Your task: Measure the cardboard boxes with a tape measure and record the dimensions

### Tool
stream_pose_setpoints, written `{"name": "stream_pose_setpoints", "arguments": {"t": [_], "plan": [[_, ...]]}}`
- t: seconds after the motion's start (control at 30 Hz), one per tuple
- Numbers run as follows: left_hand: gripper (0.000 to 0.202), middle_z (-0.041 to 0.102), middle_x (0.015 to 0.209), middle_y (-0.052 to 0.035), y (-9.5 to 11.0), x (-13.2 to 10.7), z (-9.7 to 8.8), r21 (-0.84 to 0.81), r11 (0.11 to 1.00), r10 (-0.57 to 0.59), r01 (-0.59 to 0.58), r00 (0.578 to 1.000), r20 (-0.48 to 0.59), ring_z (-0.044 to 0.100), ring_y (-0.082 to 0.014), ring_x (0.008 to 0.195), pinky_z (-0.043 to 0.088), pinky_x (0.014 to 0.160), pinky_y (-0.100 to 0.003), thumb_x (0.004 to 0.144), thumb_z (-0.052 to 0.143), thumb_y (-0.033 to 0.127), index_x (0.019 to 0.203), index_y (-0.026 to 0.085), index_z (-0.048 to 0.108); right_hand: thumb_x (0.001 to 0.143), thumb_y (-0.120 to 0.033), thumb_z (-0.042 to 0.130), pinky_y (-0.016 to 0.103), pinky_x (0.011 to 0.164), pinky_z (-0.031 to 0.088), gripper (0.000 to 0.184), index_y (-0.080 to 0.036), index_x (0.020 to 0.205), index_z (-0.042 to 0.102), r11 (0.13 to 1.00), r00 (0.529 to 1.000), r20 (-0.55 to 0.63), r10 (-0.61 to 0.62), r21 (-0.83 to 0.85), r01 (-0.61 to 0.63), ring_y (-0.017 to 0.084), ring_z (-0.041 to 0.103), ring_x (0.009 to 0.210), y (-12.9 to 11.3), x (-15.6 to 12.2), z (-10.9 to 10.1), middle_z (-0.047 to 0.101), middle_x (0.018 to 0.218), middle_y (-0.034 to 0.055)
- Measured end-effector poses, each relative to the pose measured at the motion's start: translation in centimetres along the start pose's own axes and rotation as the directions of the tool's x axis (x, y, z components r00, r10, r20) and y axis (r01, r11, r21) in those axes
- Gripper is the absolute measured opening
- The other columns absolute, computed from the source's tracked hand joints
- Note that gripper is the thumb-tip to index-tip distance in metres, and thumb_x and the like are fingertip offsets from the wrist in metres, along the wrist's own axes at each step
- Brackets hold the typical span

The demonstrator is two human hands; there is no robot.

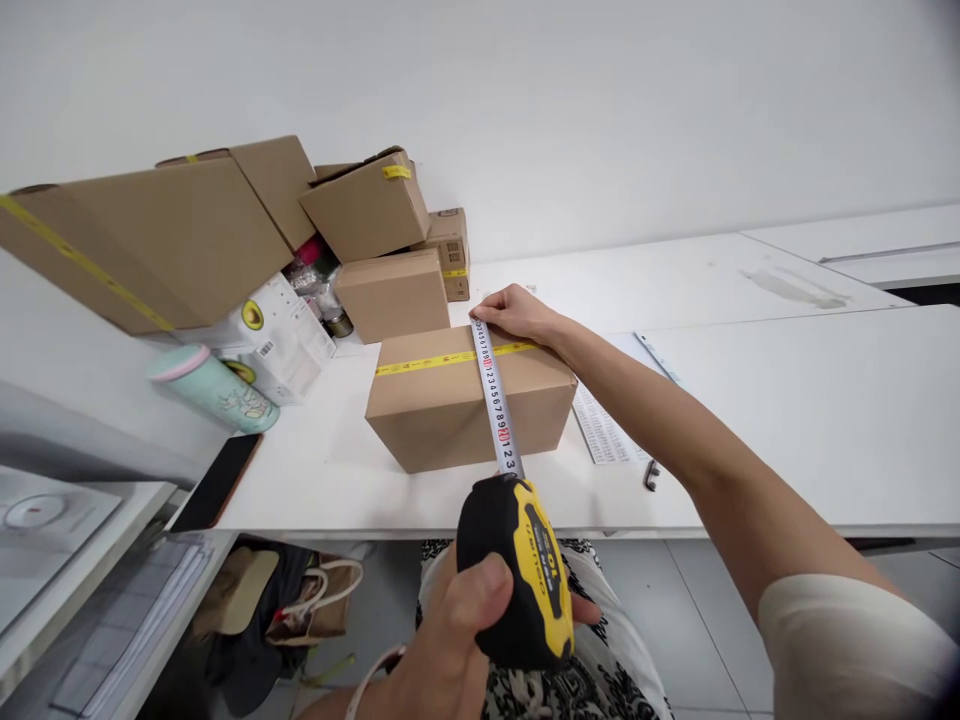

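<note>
A brown cardboard box [427, 425] with a strip of yellow tape across its top stands on the white table. My left hand [457, 610] is closed around the black and yellow case of a tape measure [517, 575], close to me and in front of the table edge. The silver blade [493, 400] runs out of the case and lies across the box top towards the far edge. There, my right hand [516, 312] pinches the blade's end against the box's far top edge.
Several cardboard boxes [390, 295] are stacked at the back left. A mint tumbler [217, 388] lies beside a white carton [289, 340], near a dark phone [217, 480]. Printed sheets [600, 430] and a small black object [652, 475] lie right of the box.
</note>
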State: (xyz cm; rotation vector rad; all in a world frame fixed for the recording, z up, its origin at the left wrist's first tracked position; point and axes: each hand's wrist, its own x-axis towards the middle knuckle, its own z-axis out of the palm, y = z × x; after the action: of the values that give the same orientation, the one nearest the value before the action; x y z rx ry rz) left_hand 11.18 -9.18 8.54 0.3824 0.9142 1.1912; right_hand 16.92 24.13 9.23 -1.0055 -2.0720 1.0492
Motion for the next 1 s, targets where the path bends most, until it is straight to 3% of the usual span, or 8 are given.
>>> {"name": "stream_pose_setpoints", "arguments": {"t": [0.17, 0.4, 0.57, 0.8, 0.9, 1.0], "plan": [[0.058, 0.074, 0.103, -0.0116, -0.2, -0.4, -0.6, 0.003, 0.999, -0.039, 0.039, 0.996, 0.076, 0.074, -0.0336, 0.097, 0.054, 0.084, -0.041, 0.073, 0.076, 0.065, 0.104, 0.016, 0.074, 0.082, -0.028, 0.068, 0.028, 0.068, 0.043, 0.017, -0.015, 0.073, 0.074, 0.998, 0.998, 0.055, -0.036, -0.043, 0.039, 0.016, 0.057, 0.074, 0.3, 0.3, -0.2, 0.070, 0.075, 0.0044], [0.063, 0.077, 0.108, -0.0143, -1.2, -0.2, -1.7, -0.014, 0.999, -0.039, 0.041, 0.989, 0.145, 0.073, -0.0343, 0.102, 0.054, 0.085, -0.041, 0.076, 0.073, 0.066, 0.116, 0.017, 0.071, 0.080, -0.029, 0.073, 0.029, 0.069, 0.044, 0.016, -0.015, 0.072, 0.074, 0.999, 0.997, 0.073, -0.019, -0.049, 0.023, 0.016, 0.058, 0.072, 0.6, 0.6, -0.2, 0.070, 0.075, 0.0042], [0.064, 0.075, 0.116, -0.0109, -1.6, -0.1, -1.6, -0.005, 0.999, -0.041, 0.042, 0.993, 0.107, 0.073, -0.0317, 0.103, 0.051, 0.097, -0.044, 0.075, 0.073, 0.067, 0.117, 0.019, 0.070, 0.081, -0.027, 0.071, 0.029, 0.069, 0.044, 0.015, -0.014, 0.074, 0.075, 0.998, 0.997, 0.072, -0.025, -0.052, 0.029, 0.016, 0.057, 0.072, 0.9, 1.0, -0.1, 0.068, 0.073, 0.0042], [0.065, 0.074, 0.106, -0.0133, -1.2, -0.2, -1.4, 0.069, 0.997, -0.039, 0.031, 0.992, 0.117, 0.072, -0.0292, 0.096, 0.052, 0.093, -0.044, 0.076, 0.072, 0.067, 0.117, 0.017, 0.069, 0.081, -0.026, 0.073, 0.029, 0.069, 0.045, 0.016, -0.015, 0.071, 0.072, 1.000, 0.998, 0.062, -0.017, -0.016, 0.018, 0.016, 0.057, 0.071, 0.9, 0.8, 0.2, 0.067, 0.071, 0.0037], [0.084, 0.072, 0.103, -0.0113, -0.9, -0.5, -1.2, 0.113, 0.994, -0.017, 0.008, 0.997, 0.079, 0.070, -0.0268, 0.088, 0.053, 0.084, -0.042, 0.073, 0.078, 0.061, 0.144, 0.023, 0.051, 0.083, -0.030, 0.071, 0.031, 0.072, 0.047, 0.018, -0.016, 0.073, 0.071, 0.995, 0.999, -0.033, -0.040, 0.091, 0.043, 0.015, 0.058, 0.072, 0.7, 0.3, -0.3, 0.070, 0.076, 0.0039], [0.115, 0.070, 0.099, -0.0075, -0.7, -0.6, -0.8, 0.140, 0.990, 0.008, -0.023, 0.994, 0.105, 0.068, -0.0269, 0.084, 0.052, 0.079, -0.042, 0.067, 0.085, 0.054, 0.161, 0.033, 0.022, 0.088, -0.034, 0.068, 0.034, 0.084, 0.050, 0.018, -0.017, 0.081, 0.071, 0.964, 0.977, -0.145, -0.159, 0.190, 0.185, 0.018, 0.063, 0.087, -0.6, -2.0, -1.4, 0.073, 0.097, 0.0065]]}}
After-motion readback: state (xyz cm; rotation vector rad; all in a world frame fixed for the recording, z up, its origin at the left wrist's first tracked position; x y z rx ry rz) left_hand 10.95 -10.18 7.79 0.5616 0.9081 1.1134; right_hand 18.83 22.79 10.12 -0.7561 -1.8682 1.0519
